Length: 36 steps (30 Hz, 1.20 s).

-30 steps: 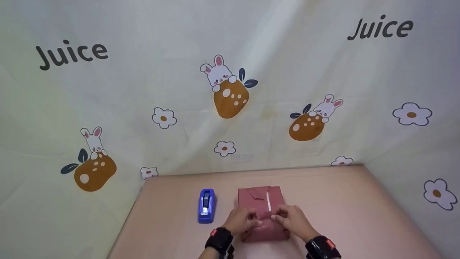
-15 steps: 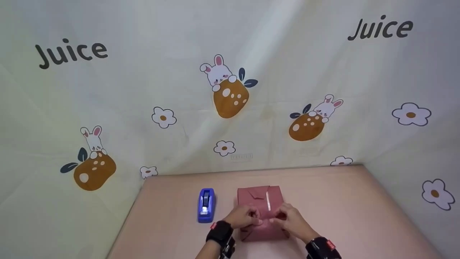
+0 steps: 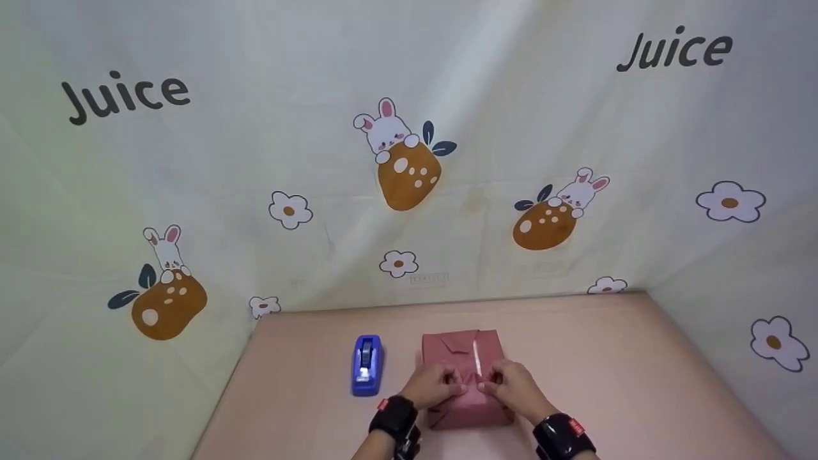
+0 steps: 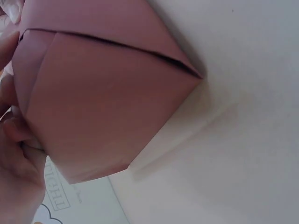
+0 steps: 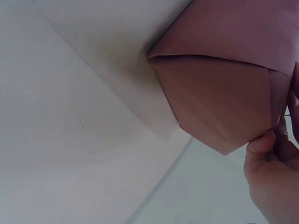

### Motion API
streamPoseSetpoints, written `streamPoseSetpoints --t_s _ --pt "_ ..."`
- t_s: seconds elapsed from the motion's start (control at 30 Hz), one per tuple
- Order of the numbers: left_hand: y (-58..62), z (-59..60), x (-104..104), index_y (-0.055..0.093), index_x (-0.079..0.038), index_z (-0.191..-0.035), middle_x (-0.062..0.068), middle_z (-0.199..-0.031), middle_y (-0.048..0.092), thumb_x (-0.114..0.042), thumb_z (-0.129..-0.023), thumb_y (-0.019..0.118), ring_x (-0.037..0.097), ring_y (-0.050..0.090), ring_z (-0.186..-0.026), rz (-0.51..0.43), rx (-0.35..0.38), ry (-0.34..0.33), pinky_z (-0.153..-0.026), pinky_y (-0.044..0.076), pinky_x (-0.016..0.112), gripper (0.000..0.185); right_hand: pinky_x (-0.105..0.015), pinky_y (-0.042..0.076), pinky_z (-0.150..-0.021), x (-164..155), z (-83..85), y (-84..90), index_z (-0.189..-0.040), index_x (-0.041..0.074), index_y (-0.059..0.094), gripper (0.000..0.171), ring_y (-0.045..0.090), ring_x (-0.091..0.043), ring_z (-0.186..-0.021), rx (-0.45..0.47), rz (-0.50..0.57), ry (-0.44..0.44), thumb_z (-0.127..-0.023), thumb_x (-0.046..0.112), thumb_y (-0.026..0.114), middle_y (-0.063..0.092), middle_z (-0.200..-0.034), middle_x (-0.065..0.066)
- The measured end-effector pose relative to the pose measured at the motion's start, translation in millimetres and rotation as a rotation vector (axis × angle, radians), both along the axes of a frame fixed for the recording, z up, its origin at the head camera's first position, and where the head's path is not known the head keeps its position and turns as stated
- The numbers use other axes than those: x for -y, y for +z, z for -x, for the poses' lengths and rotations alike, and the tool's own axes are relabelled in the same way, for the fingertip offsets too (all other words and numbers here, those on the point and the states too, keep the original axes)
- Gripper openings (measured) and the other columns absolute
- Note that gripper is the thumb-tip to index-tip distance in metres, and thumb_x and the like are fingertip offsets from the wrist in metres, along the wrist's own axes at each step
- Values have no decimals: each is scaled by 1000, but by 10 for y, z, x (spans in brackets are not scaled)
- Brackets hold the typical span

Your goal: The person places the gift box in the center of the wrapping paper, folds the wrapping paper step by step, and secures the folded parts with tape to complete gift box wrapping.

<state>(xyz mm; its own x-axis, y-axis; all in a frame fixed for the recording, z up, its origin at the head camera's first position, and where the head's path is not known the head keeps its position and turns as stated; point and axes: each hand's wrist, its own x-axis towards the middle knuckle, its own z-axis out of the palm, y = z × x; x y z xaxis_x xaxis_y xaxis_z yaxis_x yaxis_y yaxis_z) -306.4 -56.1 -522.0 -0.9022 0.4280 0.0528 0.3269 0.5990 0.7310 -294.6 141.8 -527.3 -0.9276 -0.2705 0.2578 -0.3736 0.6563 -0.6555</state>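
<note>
A parcel in dusky red wrapping paper [image 3: 473,414] lies on the table, a pale shiny strip [image 3: 477,356] running along its upper face. My left hand [image 3: 429,386] comes in over its left side and pinches the paper near the middle with curled fingers and thumb. From the other side my right hand [image 3: 519,388] does the same, only a small gap away. Between them the paper stands in a small crease. In the right wrist view the thumb [image 5: 260,142] presses at the paper's edge; folded end flaps [image 4: 93,102] show in the left wrist view. Fingertips are partly hidden.
A blue tape dispenser [image 3: 367,365] stands left of the parcel on the pinkish table [image 3: 300,383]. Behind and at both sides hangs a pale curtain [image 3: 332,160] printed with rabbits, fruit and flowers. Black straps [image 3: 393,418] sit on both wrists.
My right hand has shifted slightly left, nearer my left hand, and the paper between them has bunched into a crease. The parcel and dispenser stay in place.
</note>
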Motion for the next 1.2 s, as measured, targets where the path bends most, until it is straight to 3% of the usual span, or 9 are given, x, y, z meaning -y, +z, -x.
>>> streamPoseSetpoints --t_s 0.27,0.47,0.63,0.7,0.8,0.9,1.03,1.13,1.2 --pt "-51 -15 -16 53 -15 -71 -12 -74 45 -21 -77 67 -1 40 -63 78 -179 -13 -57 33 15 16 -18 39 -57 23 -11 -61 -80 15 52 20 45 -1 -65 -75 -61 -28 -73 17 71 52 -71 9" --pt "-73 -50 -10 50 -15 -85 -5 -87 48 -16 -80 64 1 42 -66 100 -276 -41 -58 34 16 16 -24 42 -65 66 -51 -130 -76 19 58 13 48 -4 -72 -263 -104 -45 -73 16 71 53 -74 12" --pt "-129 -123 -47 63 -22 -91 2 -110 58 -20 -81 63 11 59 -85 128 -313 44 -73 48 31 10 -25 39 -62 94 -86 -223 -80 20 72 10 45 -5 -70 -366 -97 -98 -71 16 72 48 -74 10" --pt "-140 -143 -61 68 -22 -94 2 -111 58 -22 -81 64 13 59 -90 143 -344 69 -78 49 34 13 -25 36 -61 98 -102 -247 -81 22 74 12 42 -6 -70 -404 -110 -122 -70 18 73 44 -74 9" --pt "-146 -171 -78 70 -23 -100 -4 -101 56 -25 -82 64 8 57 -86 184 -409 81 -73 49 26 19 -27 37 -64 93 -117 -272 -83 24 74 13 41 -7 -73 -463 -163 -141 -70 21 73 45 -78 8" --pt "-171 -204 -89 70 -26 -101 -6 -95 56 -28 -82 64 7 54 -82 244 -523 92 -68 47 23 20 -29 36 -67 68 -122 -280 -86 27 74 14 42 -9 -80 -484 -224 -141 -72 25 71 49 -84 5" --pt "-237 -265 -76 68 -30 -104 -6 -98 60 -33 -84 60 11 51 -87 317 -651 141 -86 43 36 22 -34 38 -78 3 -137 -285 -95 30 72 17 47 -17 -99 -445 -261 -90 -78 30 67 57 -106 1" --pt "-283 -321 -53 64 -35 -110 -6 -110 59 -41 -88 52 15 47 -97 349 -616 170 -90 37 44 26 -42 36 -86 -50 -164 -303 -104 30 68 22 44 -27 -115 -390 -260 -49 -83 34 61 54 -123 -1" --pt "-306 -349 -41 60 -37 -114 -6 -119 56 -46 -90 45 17 44 -103 364 -565 184 -84 38 39 30 -48 35 -90 -72 -187 -320 -109 29 66 26 41 -33 -120 -364 -256 -36 -85 36 58 52 -129 -2"
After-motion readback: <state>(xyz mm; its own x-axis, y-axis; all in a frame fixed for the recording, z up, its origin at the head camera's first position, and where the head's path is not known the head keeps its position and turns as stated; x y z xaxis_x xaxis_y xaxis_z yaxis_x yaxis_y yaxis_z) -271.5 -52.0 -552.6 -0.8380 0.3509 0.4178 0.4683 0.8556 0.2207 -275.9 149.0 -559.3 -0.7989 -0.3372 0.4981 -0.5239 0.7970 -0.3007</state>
